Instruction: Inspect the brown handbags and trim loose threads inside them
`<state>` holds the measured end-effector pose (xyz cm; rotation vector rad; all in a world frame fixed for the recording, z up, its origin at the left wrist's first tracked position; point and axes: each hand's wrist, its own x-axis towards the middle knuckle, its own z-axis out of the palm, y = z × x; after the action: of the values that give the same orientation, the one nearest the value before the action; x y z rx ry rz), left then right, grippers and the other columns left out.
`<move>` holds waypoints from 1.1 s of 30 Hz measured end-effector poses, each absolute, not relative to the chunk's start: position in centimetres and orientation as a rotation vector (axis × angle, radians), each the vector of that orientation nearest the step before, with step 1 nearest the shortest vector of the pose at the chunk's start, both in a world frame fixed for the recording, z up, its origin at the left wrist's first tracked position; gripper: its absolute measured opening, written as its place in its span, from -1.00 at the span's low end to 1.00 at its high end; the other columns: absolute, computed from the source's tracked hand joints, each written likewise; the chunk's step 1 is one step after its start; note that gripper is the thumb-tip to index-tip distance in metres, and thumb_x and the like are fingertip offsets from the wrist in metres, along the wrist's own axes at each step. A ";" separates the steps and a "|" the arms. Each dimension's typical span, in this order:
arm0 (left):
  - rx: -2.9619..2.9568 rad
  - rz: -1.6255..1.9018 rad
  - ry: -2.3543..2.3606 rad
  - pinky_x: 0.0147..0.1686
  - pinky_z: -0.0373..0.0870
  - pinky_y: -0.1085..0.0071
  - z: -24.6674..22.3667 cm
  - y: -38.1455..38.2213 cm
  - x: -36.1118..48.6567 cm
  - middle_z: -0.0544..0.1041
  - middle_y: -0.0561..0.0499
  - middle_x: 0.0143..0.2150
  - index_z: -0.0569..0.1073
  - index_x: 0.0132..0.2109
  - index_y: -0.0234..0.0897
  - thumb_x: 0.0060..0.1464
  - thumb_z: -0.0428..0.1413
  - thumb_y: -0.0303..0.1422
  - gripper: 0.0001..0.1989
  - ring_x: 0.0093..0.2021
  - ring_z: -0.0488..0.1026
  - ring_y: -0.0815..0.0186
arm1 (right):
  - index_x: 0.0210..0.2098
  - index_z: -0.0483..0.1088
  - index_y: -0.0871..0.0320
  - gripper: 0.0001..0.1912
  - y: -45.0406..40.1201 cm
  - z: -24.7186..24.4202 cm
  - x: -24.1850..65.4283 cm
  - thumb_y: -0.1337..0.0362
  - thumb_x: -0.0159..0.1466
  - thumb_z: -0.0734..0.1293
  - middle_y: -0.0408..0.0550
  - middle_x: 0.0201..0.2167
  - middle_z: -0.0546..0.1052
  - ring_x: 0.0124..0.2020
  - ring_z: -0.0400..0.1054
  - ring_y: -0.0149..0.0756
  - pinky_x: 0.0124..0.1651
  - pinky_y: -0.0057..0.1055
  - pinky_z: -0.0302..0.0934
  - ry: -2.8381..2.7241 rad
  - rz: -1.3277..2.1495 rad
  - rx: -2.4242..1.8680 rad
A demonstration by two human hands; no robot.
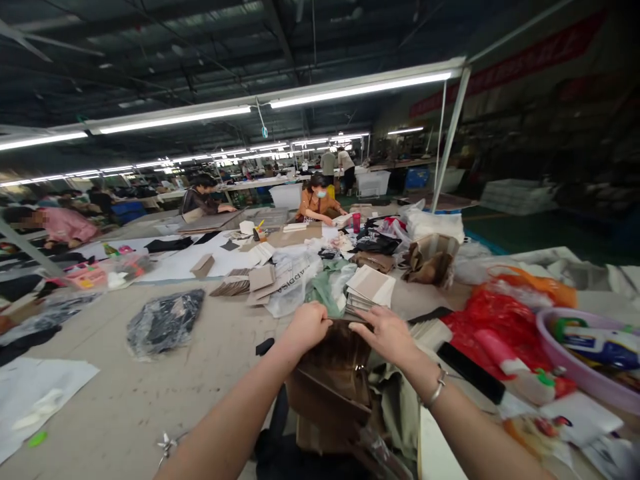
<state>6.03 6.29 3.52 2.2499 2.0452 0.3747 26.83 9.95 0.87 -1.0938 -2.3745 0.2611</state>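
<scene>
A brown, glossy leather-like bag piece [345, 360] hangs in front of me at the table's near edge. My left hand [311, 325] is closed, pinching the top left of its upper edge. My right hand [385, 330] grips the right end of that edge, thumb below and fingers over the top. Just beyond my hands lies a stack of cream and brown panels [371, 287]. Green fabric [327, 283] and clear plastic bags [293, 283] lie to the left of it. Below my right forearm hangs pale olive cloth [400, 407].
Right of my arm lie a black phone-like slab [471, 372], a red plastic bag [500, 320] and a purple basin [545, 347]. A plastic-wrapped black bundle [165, 323] sits on the left. A co-worker in orange [315, 203] sits across the table. A white post [450, 140] stands behind.
</scene>
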 end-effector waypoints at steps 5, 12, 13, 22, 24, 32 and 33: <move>2.248 0.413 2.044 -0.33 0.23 0.46 2.9 6.6 5.9 0.48 0.00 -0.39 0.46 -0.44 -0.29 -0.04 0.12 -0.34 -0.89 -0.33 0.38 0.33 | -0.13 0.45 0.03 -0.57 10.0 1.5 24.5 -0.08 0.19 0.21 -0.01 -0.30 0.47 -0.24 0.31 -0.24 -0.18 -0.39 0.17 -2.412 0.198 -1.023; 2.209 0.495 1.995 -0.32 0.24 0.44 3.1 6.4 5.7 0.44 0.02 -0.42 0.40 -0.47 -0.29 -0.05 0.13 -0.36 -0.89 -0.34 0.37 0.33 | -0.36 0.51 0.06 -0.72 10.7 0.8 23.0 0.16 0.28 0.18 -0.09 -0.42 0.49 -0.31 0.33 -0.34 -0.25 -0.47 0.13 -2.492 0.283 -0.984; 2.215 0.534 1.952 -0.29 0.25 0.43 3.3 6.2 5.5 0.43 0.03 -0.39 0.40 -0.45 -0.29 -0.07 0.15 -0.36 -0.90 -0.32 0.37 0.33 | -0.38 0.50 0.07 -0.72 10.8 0.8 22.9 0.17 0.27 0.19 -0.09 -0.43 0.49 -0.31 0.33 -0.34 -0.25 -0.47 0.13 -2.492 0.273 -0.988; 2.270 0.571 2.111 -0.03 0.19 0.28 5.5 2.4 3.2 0.33 -0.01 -0.10 0.41 -0.24 -0.20 -0.23 0.27 -0.28 -0.66 -0.05 0.26 0.20 | -0.44 0.48 0.12 -0.72 10.7 0.4 23.2 0.19 0.26 0.20 -0.06 -0.44 0.47 -0.31 0.29 -0.32 -0.26 -0.46 0.09 -2.462 0.237 -1.036; 2.299 0.459 2.205 -0.04 0.18 0.26 5.5 2.1 3.3 0.32 -0.01 -0.12 0.43 -0.23 -0.18 -0.22 0.27 -0.25 -0.67 -0.06 0.25 0.18 | -0.46 0.46 0.12 -0.72 10.7 0.3 23.2 0.19 0.26 0.20 -0.07 -0.44 0.46 -0.32 0.29 -0.32 -0.26 -0.45 0.10 -2.453 0.237 -1.011; 2.299 0.180 2.366 0.04 0.04 0.17 5.8 3.2 5.2 0.37 -0.05 -0.19 0.49 -0.32 -0.20 -0.13 0.21 -0.17 -0.77 -0.06 0.23 0.14 | -0.45 0.46 0.11 -0.74 10.7 0.0 23.5 0.19 0.26 0.20 -0.07 -0.43 0.46 -0.30 0.30 -0.31 -0.22 -0.43 0.13 -2.426 0.273 -0.987; 2.296 0.171 2.360 0.04 0.05 0.17 5.7 3.4 5.2 0.38 -0.05 -0.19 0.50 -0.34 -0.20 -0.12 0.21 -0.19 -0.79 -0.05 0.23 0.14 | -0.45 0.46 0.11 -0.74 10.7 0.0 23.6 0.19 0.26 0.20 -0.07 -0.43 0.47 -0.30 0.30 -0.31 -0.21 -0.43 0.13 -2.424 0.285 -0.985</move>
<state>5.19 3.44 5.74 2.2958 2.3603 0.1706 23.55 10.73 -0.04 -0.9855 -2.4242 0.2847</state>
